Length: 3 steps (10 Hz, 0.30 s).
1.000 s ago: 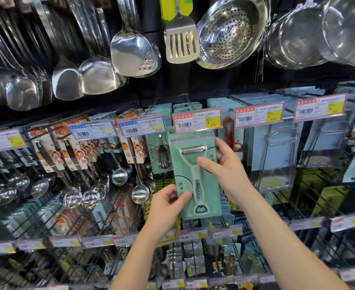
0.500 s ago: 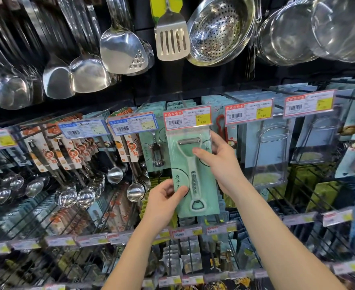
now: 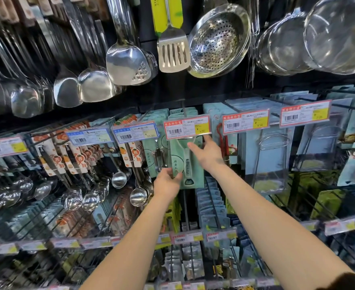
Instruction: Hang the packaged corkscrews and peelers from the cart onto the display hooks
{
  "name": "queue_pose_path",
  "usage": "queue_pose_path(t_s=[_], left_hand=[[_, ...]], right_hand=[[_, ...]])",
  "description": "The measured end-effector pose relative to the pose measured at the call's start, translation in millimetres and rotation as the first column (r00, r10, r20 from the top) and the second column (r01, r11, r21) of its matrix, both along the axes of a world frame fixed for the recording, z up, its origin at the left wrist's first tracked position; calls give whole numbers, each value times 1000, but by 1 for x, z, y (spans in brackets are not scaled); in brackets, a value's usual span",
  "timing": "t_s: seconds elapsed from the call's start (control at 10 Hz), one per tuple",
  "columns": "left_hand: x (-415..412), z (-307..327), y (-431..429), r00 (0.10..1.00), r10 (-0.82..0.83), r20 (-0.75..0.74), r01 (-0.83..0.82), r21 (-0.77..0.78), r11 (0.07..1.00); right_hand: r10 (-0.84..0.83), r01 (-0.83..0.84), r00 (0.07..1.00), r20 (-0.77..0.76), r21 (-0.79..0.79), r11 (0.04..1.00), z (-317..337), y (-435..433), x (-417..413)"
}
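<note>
i am viewing both of the person's bare arms reaching up to the middle row of display hooks. the left hand (image 3: 168,181) is pinching the lower left edge of the packaged peeler (image 3: 188,164), a pale green card with a white peeler on its front, with the thumb on the face of the card and the fingers curled behind it. the right hand (image 3: 209,153) is resting against the upper right of the same card, its fingers loosely extended and pressing on the face; i cannot tell whether any finger is wrapping behind. the card is hanging upright, its top edge hidden behind the red price tag (image 3: 188,127), so i cannot tell whether its hole is on the hook. a packaged corkscrew (image 3: 158,158) is hanging just to its left, below the blue price tag (image 3: 135,132). steel ladles (image 3: 119,178) are hanging further left, and a perforated colander (image 3: 218,41) and slotted turner (image 3: 173,52) are hanging above.
</note>
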<state>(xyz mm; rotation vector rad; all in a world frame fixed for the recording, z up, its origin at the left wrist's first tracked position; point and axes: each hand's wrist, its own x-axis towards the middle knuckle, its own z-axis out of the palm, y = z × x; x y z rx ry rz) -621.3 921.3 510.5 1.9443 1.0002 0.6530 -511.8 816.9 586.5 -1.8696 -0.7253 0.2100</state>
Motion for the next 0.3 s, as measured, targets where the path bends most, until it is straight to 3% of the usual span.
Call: queue_pose_path(t_s=[0.3], left_hand=[[-14,10,-23,994,46,-103,-19,250,968]], right_hand=[[33,-29,999,12,-237,971,-6,-7,20]])
